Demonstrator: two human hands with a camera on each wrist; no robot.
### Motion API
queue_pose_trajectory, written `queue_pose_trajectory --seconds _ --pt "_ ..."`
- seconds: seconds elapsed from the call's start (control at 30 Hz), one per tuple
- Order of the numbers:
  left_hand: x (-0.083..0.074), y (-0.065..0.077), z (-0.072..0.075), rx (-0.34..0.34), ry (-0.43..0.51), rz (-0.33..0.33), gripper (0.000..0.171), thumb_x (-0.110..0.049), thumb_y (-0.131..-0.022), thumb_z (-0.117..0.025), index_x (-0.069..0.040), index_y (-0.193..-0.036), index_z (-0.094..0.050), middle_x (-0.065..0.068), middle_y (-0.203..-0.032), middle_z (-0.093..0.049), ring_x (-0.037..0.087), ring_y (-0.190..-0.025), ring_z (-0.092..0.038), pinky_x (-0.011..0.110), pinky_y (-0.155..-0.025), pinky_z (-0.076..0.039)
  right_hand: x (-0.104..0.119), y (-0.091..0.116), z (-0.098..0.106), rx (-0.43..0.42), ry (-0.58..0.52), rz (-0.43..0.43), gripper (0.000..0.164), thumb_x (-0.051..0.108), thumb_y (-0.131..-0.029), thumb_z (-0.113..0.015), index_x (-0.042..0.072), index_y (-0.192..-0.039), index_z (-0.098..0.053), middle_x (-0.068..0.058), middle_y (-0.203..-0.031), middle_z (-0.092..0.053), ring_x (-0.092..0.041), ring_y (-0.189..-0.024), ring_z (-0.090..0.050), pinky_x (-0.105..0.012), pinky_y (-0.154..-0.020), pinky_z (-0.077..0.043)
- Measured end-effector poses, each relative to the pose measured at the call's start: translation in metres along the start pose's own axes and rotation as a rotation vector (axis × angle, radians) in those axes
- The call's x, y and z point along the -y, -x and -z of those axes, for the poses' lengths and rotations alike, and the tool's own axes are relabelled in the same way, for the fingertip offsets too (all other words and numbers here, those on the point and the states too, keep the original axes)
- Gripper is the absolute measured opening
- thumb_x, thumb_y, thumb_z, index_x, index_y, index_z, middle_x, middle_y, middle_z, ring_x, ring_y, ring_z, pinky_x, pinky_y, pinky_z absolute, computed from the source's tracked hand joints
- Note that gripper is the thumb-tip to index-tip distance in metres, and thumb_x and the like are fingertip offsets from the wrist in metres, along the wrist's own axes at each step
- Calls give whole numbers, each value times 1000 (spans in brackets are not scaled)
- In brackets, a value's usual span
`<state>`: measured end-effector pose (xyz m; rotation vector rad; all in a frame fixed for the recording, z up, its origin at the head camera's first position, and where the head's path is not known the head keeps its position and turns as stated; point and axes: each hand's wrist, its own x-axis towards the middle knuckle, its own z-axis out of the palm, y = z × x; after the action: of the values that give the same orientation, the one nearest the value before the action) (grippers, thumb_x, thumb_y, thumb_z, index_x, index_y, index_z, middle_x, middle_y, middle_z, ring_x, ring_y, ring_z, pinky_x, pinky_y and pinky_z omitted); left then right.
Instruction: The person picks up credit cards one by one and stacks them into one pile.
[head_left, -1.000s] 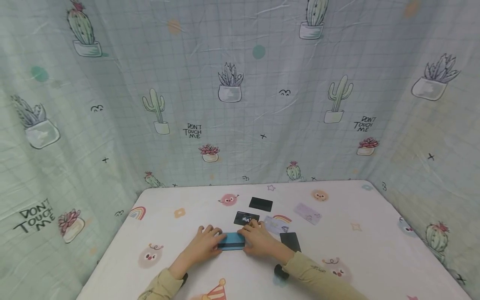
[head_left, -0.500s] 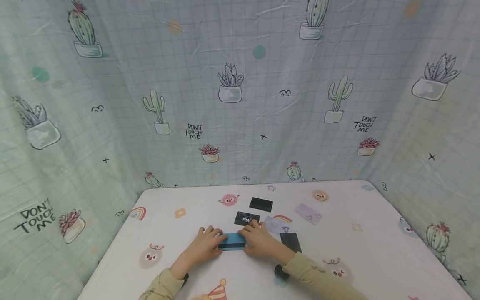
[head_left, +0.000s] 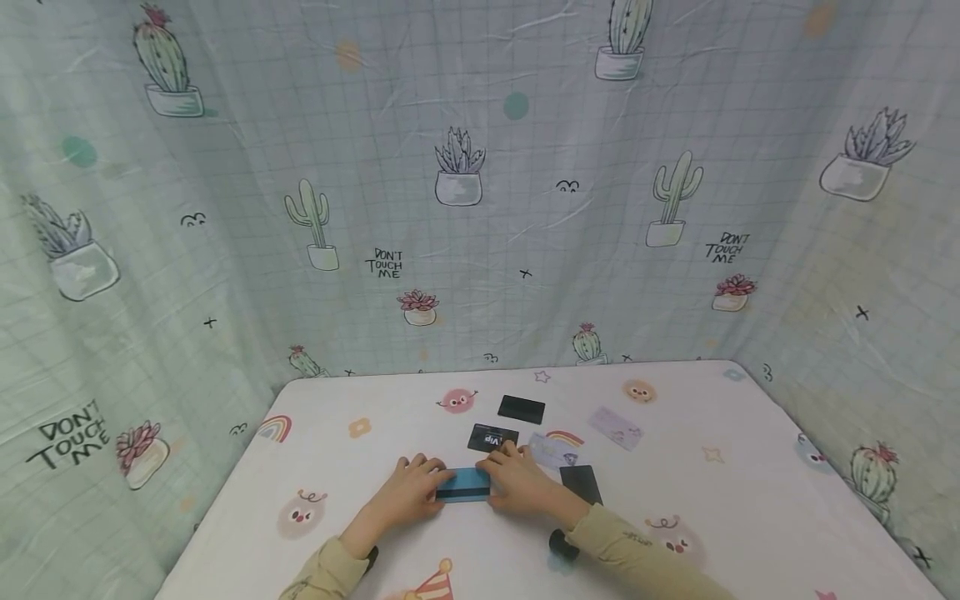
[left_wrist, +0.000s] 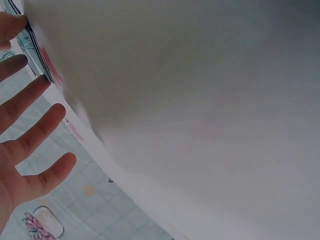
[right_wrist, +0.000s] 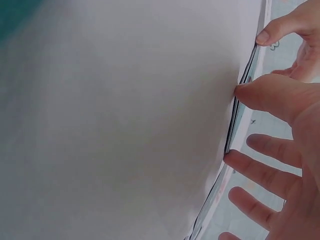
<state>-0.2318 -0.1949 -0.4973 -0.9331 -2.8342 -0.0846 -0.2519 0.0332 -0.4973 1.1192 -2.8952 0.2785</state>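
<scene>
In the head view a thin stack of cards lies close over the white table, its top a blue card [head_left: 465, 485] with a dark stripe along the near side. My left hand [head_left: 407, 490] pinches the stack's left end between thumb and fingers. At the right end, my right hand [head_left: 522, 481] grips it the same way. The left wrist view catches the layered card edges [left_wrist: 41, 57] by the fingertips, other fingers spread. Several thin layers [right_wrist: 232, 117] also show edge-on in the right wrist view, between the thumb and a finger.
Beyond the hands lie a black card [head_left: 522, 408] and a black "Vip" card [head_left: 492, 435]. A pale lavender card [head_left: 549, 450] and a purple card [head_left: 617, 427] are to the right. Another dark card [head_left: 580, 482] lies beside the right wrist. A patterned cloth [head_left: 495, 233] hangs behind the table.
</scene>
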Motion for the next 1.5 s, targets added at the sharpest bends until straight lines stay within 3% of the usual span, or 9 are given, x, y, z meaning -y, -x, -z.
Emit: queue_pose_trajectory --seconds 0.37,0.6,0.9,1.2,1.5 --pt "3 -2 0 21 46 34 42 -28 -74 -66 -16 -113 -59 2 -105 -59 18 -88 -48 36 -70 -33 -2 -4 0 1 -2 1 49 37 -76 -65 22 -120 -52 4 -112 -55 -15 -98 -38 -52 -88 -34" --pt "1 -2 3 -2 77 18 44 -26 -71 -69 -14 -112 -59 3 -103 -59 19 -87 -48 39 -70 -35 -1 -3 -1 18 -10 -9 48 36 -77 -64 22 -121 -52 2 -113 -54 -16 -99 -38 -51 -88 -34" --pt "1 -3 4 75 101 55 51 -31 -72 -68 -18 -119 -54 2 -108 -58 19 -92 -47 42 -76 -36 0 2 -1 30 -36 -10 50 36 -76 -64 24 -123 -50 1 -113 -53 -18 -101 -38 -55 -90 -32" --pt "-1 -3 9 8 100 45 45 -37 -77 -64 -17 -117 -57 1 -106 -59 18 -92 -48 39 -74 -36 -3 13 7 17 -50 -49 49 34 -78 -62 21 -124 -50 -2 -116 -53 -23 -109 -41 -56 -91 -33" --pt "5 -21 18 -12 101 61 39 -32 -82 -60 -15 -117 -57 3 -111 -58 21 -98 -49 41 -78 -36 -21 18 18 -63 -31 -117 44 30 -80 -61 16 -120 -52 -6 -112 -54 -24 -103 -42 -52 -86 -33"
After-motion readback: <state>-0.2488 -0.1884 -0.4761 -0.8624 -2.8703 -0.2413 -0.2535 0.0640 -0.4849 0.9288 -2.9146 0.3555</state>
